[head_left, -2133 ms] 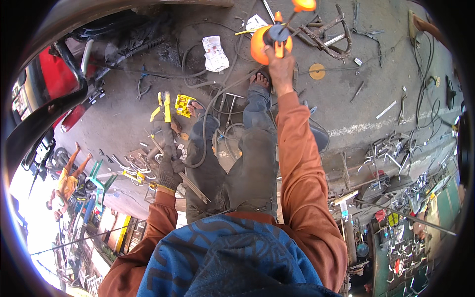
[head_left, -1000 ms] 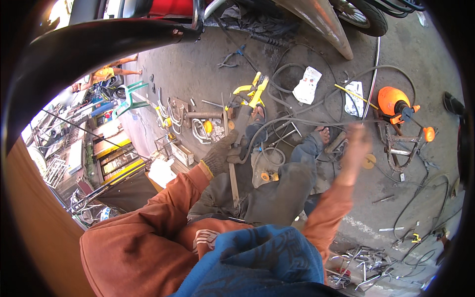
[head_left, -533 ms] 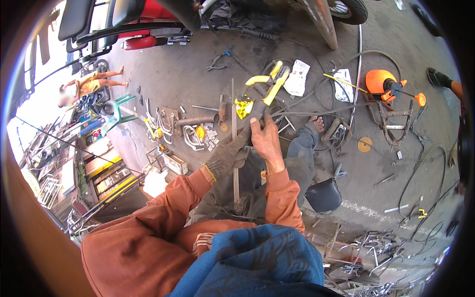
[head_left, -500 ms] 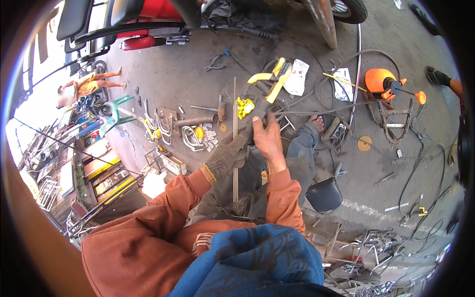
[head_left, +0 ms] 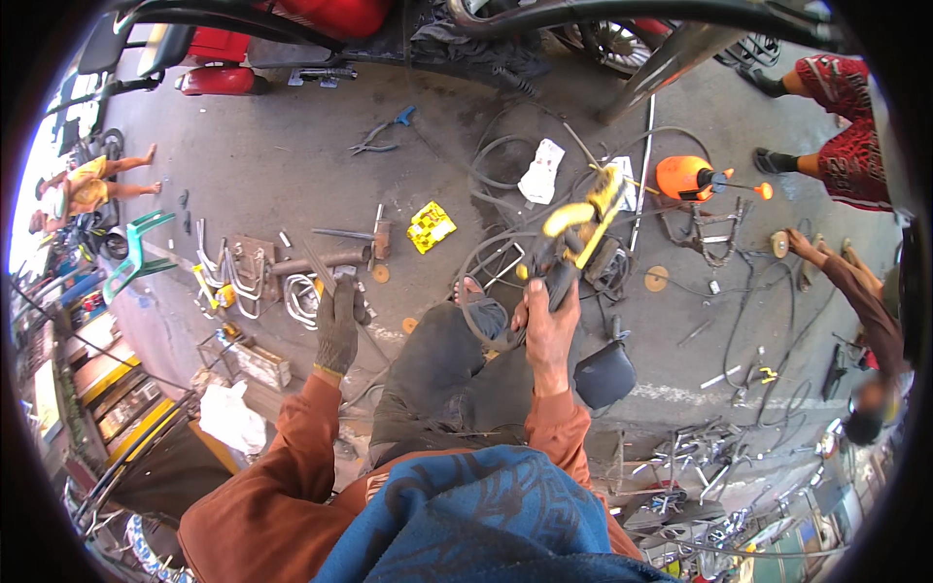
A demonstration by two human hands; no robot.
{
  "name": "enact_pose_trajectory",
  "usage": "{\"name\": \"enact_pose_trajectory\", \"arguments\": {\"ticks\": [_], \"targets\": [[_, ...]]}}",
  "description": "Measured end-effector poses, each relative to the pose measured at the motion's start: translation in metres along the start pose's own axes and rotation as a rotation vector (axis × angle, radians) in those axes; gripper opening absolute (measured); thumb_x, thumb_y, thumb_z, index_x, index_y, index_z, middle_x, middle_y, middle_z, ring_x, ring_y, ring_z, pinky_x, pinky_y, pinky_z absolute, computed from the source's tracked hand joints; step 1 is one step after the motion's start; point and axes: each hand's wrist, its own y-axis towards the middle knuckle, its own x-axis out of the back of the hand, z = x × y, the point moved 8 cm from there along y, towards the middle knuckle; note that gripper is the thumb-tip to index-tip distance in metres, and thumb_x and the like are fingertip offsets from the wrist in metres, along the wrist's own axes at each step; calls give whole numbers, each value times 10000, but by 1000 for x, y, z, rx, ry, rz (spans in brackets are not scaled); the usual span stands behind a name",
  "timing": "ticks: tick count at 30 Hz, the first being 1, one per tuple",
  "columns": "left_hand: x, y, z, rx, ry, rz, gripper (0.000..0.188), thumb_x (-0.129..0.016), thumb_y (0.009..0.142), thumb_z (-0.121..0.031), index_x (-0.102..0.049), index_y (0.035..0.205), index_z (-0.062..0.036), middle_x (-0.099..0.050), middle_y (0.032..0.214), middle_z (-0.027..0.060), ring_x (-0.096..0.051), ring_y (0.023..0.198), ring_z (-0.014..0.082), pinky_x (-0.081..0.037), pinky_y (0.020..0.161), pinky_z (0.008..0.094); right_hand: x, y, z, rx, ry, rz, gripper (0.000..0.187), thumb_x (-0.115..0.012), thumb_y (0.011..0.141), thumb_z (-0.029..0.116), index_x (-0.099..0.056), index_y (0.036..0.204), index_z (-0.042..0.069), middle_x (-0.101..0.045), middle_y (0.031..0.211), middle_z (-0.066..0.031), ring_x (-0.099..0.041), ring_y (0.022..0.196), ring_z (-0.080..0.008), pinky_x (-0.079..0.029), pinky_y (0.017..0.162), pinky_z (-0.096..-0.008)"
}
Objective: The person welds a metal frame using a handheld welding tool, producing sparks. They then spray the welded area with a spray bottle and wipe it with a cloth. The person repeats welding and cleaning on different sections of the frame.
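Note:
My left hand (head_left: 338, 328), in a grey knitted glove, is closed around thin metal rods (head_left: 372, 346) that slant past my left knee. In my bare right hand (head_left: 550, 328) is a yellow-and-black welding electrode holder (head_left: 587, 231), raised ahead of my right leg and blurred by motion. A dark cable (head_left: 468, 309) loops beside that hand. On the ground between the hands and beyond lies a yellow packet (head_left: 431, 226). A hammer (head_left: 382, 238) and a rusty pipe (head_left: 326, 260) lie just beyond my left hand.
Blue-handled pliers (head_left: 375, 138), white paper (head_left: 541, 175) and an orange container (head_left: 683, 178) are farther off. A black panel (head_left: 604, 374) lies by my right leg. Cables cross the right side, where a co-worker's hand (head_left: 799, 240) reaches in. A person in red shorts (head_left: 844, 131) stands beyond.
My hands have moved apart. The left went leftward with the rods, which now slant; the right swung the electrode holder rightward. The view has shifted, bringing other people in at right.

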Motion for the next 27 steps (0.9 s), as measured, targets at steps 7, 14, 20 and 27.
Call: {"name": "enact_pose_trajectory", "arguments": {"ticks": [7,14,20,27], "targets": [[41,-14,59,69,-61,119,177,-527,1034,-176,-576,1133,-37,-608,916,55,-594,827,159,-529,741,343,9,-74,11,138,-38,-177,219,-607,1003,127,-513,1170,21,-585,838,-40,-572,634,-120,-474,538,-276],[79,-36,102,198,-361,-26,254,-549,1069,-293,-592,1152,-57,-605,877,13,-620,762,158,-537,660,350,33,-130,34,93,-1,-177,422,-583,991,357,-465,1279,71,-596,978,-100,-583,703,-174,-506,557,-324],[106,-54,96,-69,109,-349,202,-599,1028,-279,-607,1108,-94,-591,868,15,-570,680,144,-501,621,355,60,-147,42,-130,-208,-388,754,-563,852,800,-473,1291,193,-551,1076,-46,-569,728,-180,-478,553,-344],[75,-139,139,175,158,-431,477,-476,1057,-437,-634,1078,12,-645,860,188,-622,790,333,-480,720,437,29,-147,44,-251,-353,-230,536,-728,900,560,-514,1228,194,-544,969,-14,-561,659,-128,-464,542,-305]]}}
